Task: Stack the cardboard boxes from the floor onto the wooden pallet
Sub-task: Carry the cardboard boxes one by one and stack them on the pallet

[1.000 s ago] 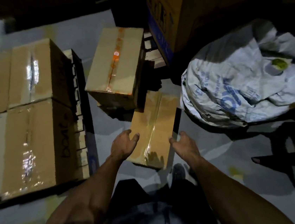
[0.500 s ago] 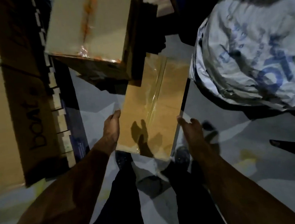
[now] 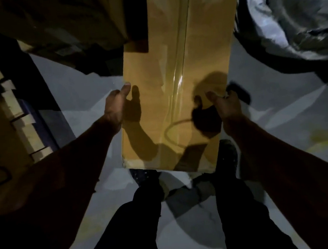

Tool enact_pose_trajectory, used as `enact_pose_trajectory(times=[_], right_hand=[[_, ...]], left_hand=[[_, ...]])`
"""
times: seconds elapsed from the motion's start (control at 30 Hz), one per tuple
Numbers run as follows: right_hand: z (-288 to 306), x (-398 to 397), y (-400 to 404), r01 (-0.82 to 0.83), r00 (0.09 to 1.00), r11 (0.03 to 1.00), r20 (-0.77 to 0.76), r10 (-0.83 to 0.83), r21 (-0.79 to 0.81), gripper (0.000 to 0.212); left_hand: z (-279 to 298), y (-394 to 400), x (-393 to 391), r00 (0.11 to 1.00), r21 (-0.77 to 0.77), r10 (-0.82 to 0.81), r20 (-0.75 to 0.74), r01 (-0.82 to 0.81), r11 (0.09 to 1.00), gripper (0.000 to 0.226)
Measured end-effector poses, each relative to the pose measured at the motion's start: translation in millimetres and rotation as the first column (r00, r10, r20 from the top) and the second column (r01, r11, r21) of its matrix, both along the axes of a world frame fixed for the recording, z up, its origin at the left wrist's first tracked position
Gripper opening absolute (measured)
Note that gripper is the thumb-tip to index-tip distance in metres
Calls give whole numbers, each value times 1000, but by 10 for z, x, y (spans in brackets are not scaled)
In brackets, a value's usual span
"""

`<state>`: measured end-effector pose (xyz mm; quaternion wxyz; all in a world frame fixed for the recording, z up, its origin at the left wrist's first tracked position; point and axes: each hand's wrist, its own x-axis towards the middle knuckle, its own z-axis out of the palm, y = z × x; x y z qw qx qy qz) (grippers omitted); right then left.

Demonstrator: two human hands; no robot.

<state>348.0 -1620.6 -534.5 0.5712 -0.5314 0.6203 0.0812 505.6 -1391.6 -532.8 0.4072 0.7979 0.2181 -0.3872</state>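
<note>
Tall taped cardboard box (image 3: 176, 78) at frame centre, above the grey floor (image 3: 86, 92). Left hand (image 3: 116, 107) gripping its left edge, thumb on top; right hand (image 3: 226, 103) clasping its right edge. Wooden pallet (image 3: 14, 112) at left.

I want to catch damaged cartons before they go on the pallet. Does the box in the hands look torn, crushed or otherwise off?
Nothing stands out. The cardboard box, held between the left hand and right hand, shows flat faces and an intact clear tape seam; the dark patches on it are shadows. Its underside is hidden.
</note>
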Motion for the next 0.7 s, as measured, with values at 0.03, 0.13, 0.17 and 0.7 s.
enact_pose_trajectory(times=[0.03, 0.13, 0.17, 0.7], right_hand=[[-31, 17, 9, -6, 1000, 1000, 24, 6, 6, 72], [-284, -21, -8, 8, 996, 1000, 87, -8, 2, 82], [-322, -28, -8, 12, 995, 1000, 103, -11, -4, 81], [-336, -364, 174, 111, 993, 994, 41, -111, 17, 78]], left_hand=[[-60, -16, 23, 1000, 7, -24, 7, 24, 1000, 62], [-198, -37, 85, 998, -11, -63, 5, 63, 998, 63], [-223, -33, 100, 998, -3, -63, -4, 63, 998, 64], [-252, -32, -239, 996, -1, -87, 30, 87, 996, 62]])
